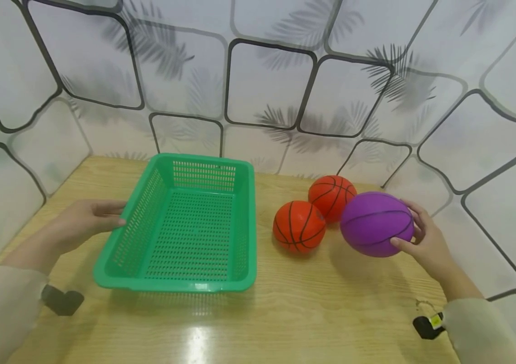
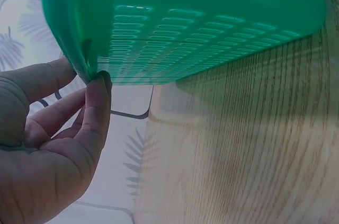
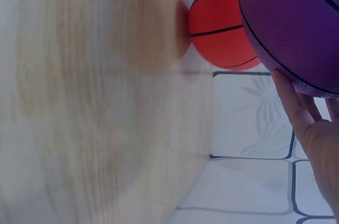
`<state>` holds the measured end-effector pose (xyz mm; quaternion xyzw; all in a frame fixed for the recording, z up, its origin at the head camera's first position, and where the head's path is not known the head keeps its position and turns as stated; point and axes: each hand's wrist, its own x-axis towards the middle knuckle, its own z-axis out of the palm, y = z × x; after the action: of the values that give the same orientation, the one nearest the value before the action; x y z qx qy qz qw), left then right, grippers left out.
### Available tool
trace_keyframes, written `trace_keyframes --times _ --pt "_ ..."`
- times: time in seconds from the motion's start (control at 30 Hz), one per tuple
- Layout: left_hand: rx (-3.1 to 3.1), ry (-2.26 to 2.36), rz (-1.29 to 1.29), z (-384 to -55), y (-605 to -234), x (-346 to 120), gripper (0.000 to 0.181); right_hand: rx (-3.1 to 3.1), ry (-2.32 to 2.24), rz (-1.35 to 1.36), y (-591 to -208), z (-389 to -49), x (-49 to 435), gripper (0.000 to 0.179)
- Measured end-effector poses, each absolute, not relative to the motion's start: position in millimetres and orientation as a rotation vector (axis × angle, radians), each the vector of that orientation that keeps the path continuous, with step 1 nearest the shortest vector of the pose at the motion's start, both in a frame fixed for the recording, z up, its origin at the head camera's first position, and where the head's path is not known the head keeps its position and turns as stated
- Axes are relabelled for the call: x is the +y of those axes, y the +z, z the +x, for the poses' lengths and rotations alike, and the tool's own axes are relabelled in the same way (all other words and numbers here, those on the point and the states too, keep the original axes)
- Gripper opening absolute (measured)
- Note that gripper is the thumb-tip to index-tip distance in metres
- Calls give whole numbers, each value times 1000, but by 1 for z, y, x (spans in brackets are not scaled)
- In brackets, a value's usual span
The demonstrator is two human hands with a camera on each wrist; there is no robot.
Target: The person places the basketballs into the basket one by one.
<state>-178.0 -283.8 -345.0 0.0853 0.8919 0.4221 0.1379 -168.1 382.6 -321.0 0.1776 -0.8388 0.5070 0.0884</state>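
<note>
My left hand (image 1: 86,222) pinches the left rim of a green plastic basket (image 1: 249,227); the left wrist view shows thumb and fingers (image 2: 97,105) on either side of that rim. Nothing lies inside the basket. On the right, my right hand (image 1: 430,245) grips a purple basketball (image 1: 376,224) from its right side. In the right wrist view the purple ball (image 3: 296,28) is off the table, with a shadow beneath. Two orange-red basketballs rest between basket and purple ball: a nearer one (image 1: 299,227) and a farther one (image 1: 332,197), partly hidden behind it.
A light wood table (image 1: 294,313) carries everything. Behind it and at both sides stands a wall (image 1: 271,81) with grey outlined shapes and leaf prints. Dark wrist devices (image 1: 428,326) show at both sleeves.
</note>
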Motion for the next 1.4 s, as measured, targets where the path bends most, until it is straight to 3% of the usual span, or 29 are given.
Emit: trace_keyframes --times 0.6,1.4 --pt "2535 1286 237 -180 -346 -280 68 -2098 2003 634 -297 -210 306 75" --pt "2562 1281 273 -177 -347 -283 66 -2151 1992 762 -280 -266 168 78"
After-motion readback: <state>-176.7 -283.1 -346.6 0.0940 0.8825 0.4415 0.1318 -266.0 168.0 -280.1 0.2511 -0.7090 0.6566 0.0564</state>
